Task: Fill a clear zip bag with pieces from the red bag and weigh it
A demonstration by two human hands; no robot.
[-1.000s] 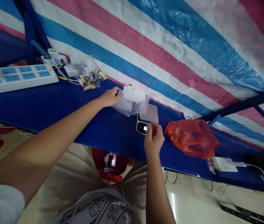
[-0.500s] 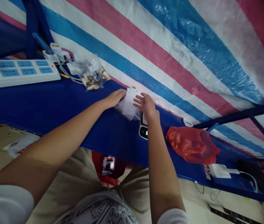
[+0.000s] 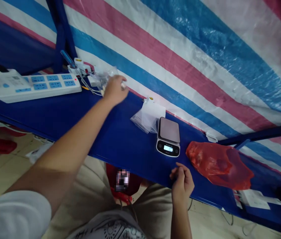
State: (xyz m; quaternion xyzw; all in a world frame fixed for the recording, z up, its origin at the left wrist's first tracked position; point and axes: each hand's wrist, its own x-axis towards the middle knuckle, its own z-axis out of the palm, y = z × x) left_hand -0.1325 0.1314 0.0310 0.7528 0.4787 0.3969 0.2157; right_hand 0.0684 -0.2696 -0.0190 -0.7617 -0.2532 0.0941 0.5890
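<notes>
My left hand [image 3: 117,89] is closed on a clear plastic bag [image 3: 103,77] at the back left of the table. The hand covers much of the bag, and a pale piece shows at its fingers. My right hand [image 3: 183,182] hovers by the table's front edge, loosely curled with fingers apart and nothing visible in it. Ahead of it stands a small digital kitchen scale [image 3: 169,131], its display lit and its plate bare. Left of the scale lie flat clear plastic bags [image 3: 144,121] with a white sheet [image 3: 152,111].
A white power strip [image 3: 53,87] lies at the left, near a blue-handled screwdriver [image 3: 67,58] and cables. A red plastic bag [image 3: 217,162] lies right of the scale. Striped sheeting [image 3: 155,49] hangs behind the blue table [image 3: 120,136]. A white adapter [image 3: 253,199] sits at the far right.
My left hand has left the flat bags and moved left onto the bag of beige pieces. My right hand has drawn back from beside the scale toward the front edge, uncovering the scale.
</notes>
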